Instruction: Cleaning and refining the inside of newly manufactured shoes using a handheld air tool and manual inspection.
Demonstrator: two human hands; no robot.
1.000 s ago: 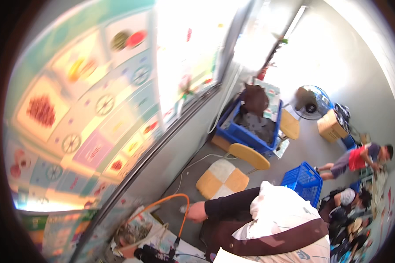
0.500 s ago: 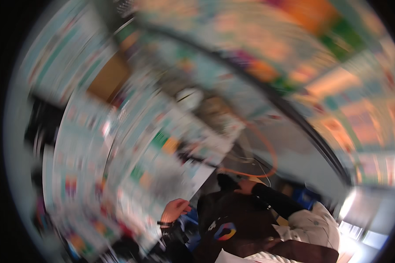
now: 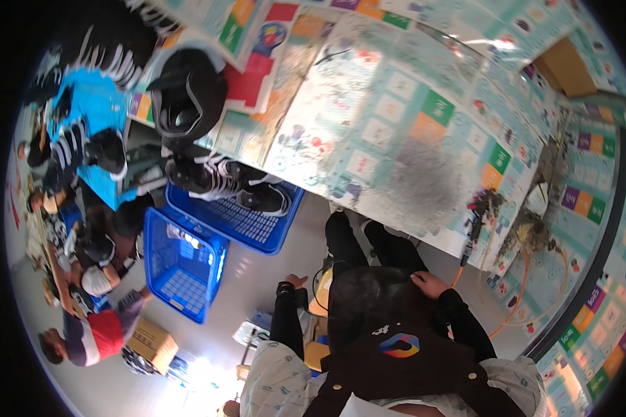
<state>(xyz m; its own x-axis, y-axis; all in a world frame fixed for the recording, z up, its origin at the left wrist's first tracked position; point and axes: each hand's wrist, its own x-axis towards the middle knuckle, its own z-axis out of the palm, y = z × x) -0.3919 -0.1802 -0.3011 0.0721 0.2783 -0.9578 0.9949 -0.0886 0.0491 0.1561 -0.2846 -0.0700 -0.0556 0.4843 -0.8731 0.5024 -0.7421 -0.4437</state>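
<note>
Bench (image 3: 396,139) covered in pale teal printed sheets with green, orange and purple squares; a second ago the view showed a poster wall and a bright doorway, then a blurred sweep, and now it looks down on the seated person's lap. Left hand (image 3: 293,281) lies loosely open beside the left knee, holding nothing, near the yellow stool (image 3: 320,306). Right hand (image 3: 428,283) rests flat and open on the black trousers (image 3: 375,292), empty. Below the bench's near edge stand two blue crates (image 3: 188,267), one carrying black-and-white shoes (image 3: 222,181). A brown cardboard box (image 3: 567,66) sits on the bench's far right corner; another cardboard carton (image 3: 149,342) lies beyond the crates beside other people. An orange cable (image 3: 518,295) hangs off the bench's right end.
</note>
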